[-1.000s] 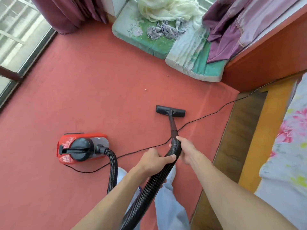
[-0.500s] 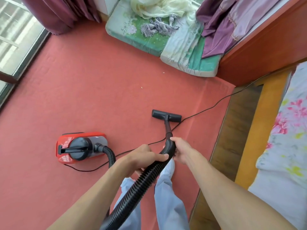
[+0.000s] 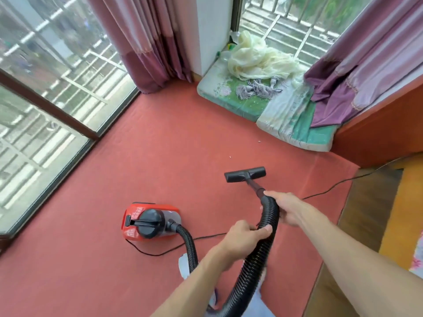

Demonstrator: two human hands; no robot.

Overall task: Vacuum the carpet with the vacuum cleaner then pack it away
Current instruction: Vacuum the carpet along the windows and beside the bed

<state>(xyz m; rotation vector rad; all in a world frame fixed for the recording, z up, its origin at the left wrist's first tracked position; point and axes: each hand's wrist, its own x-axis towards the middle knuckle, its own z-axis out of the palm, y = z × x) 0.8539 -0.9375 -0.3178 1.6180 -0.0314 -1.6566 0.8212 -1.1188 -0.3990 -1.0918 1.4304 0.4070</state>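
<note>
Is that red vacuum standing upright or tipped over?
Upright: the red vacuum sits level on the carpet, its black handle facing up.

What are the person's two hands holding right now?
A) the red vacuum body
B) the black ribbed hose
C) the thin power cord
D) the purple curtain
B: the left hand and the right hand are both curled round the black ribbed hose, a little behind the floor nozzle.

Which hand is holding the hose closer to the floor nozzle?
The right hand, gripping the hose where it meets the wand; the left hand grips further back along it.
</note>
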